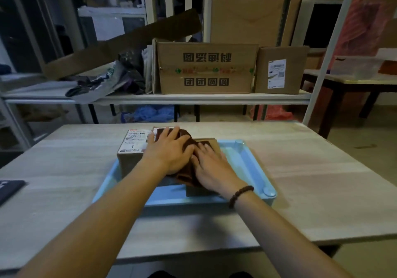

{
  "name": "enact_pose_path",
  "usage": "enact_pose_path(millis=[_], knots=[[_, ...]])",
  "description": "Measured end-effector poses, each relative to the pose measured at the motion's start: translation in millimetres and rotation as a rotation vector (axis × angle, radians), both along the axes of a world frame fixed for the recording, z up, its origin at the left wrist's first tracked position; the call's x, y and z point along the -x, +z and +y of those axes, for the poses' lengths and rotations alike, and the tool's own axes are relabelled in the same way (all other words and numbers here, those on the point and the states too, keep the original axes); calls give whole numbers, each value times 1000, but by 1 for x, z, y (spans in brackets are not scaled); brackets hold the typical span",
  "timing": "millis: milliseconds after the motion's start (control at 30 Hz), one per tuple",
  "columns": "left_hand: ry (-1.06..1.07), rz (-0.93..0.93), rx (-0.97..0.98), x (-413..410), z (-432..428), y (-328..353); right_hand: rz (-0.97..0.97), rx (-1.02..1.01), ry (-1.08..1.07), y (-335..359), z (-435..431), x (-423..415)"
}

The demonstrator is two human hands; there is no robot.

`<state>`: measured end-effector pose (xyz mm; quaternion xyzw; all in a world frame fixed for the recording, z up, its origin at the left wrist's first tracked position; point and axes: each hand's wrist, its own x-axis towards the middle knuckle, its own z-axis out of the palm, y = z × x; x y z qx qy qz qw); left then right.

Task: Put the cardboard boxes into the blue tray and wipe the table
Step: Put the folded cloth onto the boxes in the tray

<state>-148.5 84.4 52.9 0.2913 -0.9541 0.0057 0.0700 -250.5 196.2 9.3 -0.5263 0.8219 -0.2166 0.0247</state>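
Pale wood table (300, 170), dim storeroom, shelf (193, 99) behind. Cardboard boxes (131, 149) sit in blue tray (247, 161). Left hand (169, 151) and right hand (211, 166) lie flat, fingers spread, on brown cloth (187, 142) atop the boxes.

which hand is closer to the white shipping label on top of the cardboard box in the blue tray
Left. The left hand lies beside the white shipping label on the cardboard box, fingertips at its right edge. The right hand rests further right on the brown cloth.
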Motion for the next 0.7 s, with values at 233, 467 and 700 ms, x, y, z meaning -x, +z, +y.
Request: enact_pose_path(millis=[233, 467, 700], knots=[[-13, 311, 177, -36, 39, -34, 104, 55, -113, -23, 62, -13], [-13, 388, 178, -91, 85, -103, 222, 144, -211, -71, 114, -38], [49, 251, 175, -115, 109, -148, 232, 147, -144, -113, 152, -62]])
